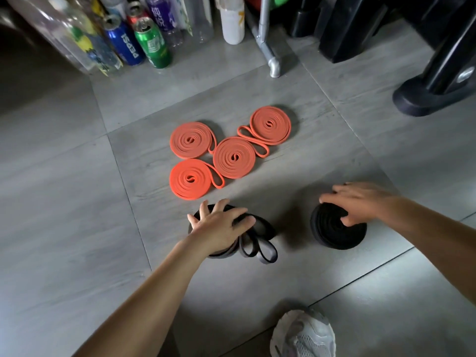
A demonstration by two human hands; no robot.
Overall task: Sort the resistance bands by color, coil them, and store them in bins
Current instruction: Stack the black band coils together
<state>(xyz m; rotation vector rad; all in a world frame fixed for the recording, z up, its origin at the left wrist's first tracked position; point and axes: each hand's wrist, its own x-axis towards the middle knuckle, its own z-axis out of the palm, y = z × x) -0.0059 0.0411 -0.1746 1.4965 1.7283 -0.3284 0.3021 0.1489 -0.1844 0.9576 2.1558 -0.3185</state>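
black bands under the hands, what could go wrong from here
1. The left black coil under the left hand has loose loops sticking out toward the person. Lifting the hand may let it spring open.
2. The right hand rests on the far side of the right black coil. A one-sided press could shift its layers.
3. The orange coils lie close ahead with tails out, so a sliding black coil could snag them.

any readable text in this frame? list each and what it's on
"PEPSI": on the blue can, running down its side.
Green can: label too blurred to read.
Purple bottle: white characters, too blurred to read.
Clear bottle: yellow and blue label, unreadable.
Orange bands and black bands: no print visible.
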